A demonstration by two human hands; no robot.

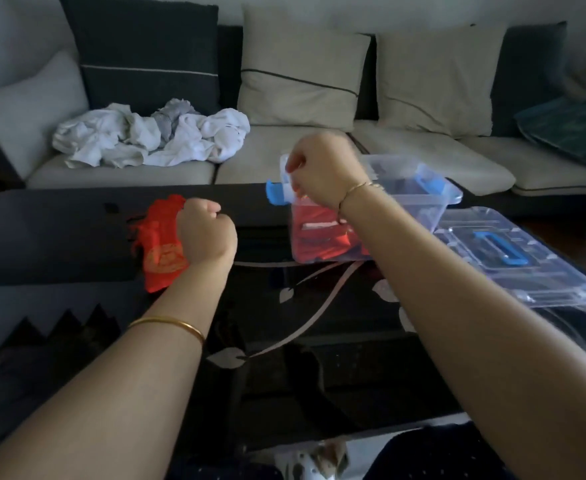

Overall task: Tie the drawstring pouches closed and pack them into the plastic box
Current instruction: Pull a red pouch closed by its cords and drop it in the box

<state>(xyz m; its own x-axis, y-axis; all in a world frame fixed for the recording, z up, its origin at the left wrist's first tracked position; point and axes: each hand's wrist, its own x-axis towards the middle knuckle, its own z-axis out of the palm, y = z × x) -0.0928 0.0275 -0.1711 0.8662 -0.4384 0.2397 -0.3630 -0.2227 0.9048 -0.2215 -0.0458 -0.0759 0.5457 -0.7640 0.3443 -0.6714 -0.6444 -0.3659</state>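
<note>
A red drawstring pouch [160, 247] lies on the dark glass coffee table [284, 323], left of the clear plastic box [419, 188]. Its long axis runs away from the person, gathered mouth at the far end. The left hand [206, 233] is fisted tight around the pouch's far right edge. The right hand [322, 168] hovers over the box's near left corner, fingers curled narrow; whether it pinches a cord cannot be told. More red pouches [319, 237] lie inside the box. The box's lid [513, 254] rests just right of it.
</note>
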